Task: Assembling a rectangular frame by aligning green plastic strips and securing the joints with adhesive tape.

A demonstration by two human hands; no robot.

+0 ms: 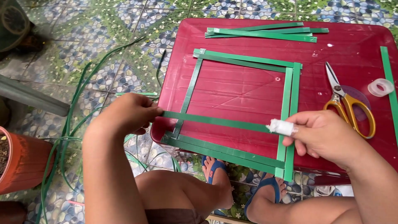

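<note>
I'm stretching a strip [215, 121] between both hands [128, 114] [323, 135], pinching each end; the frame [240, 112] is lying squared on the bench [352, 45], crosspieces remaining.

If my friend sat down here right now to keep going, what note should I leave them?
Left hand pinches one end of a loose green strip; right hand pinches the other end, with white wrapping on a fingertip.
The strip is stretched across a square frame of green strips lying on the red table.
Done: all four sides are laid.
Left: the cross strip is not set down.
Spare strips lie at the far edge; scissors and tape roll sit on the right.
</note>
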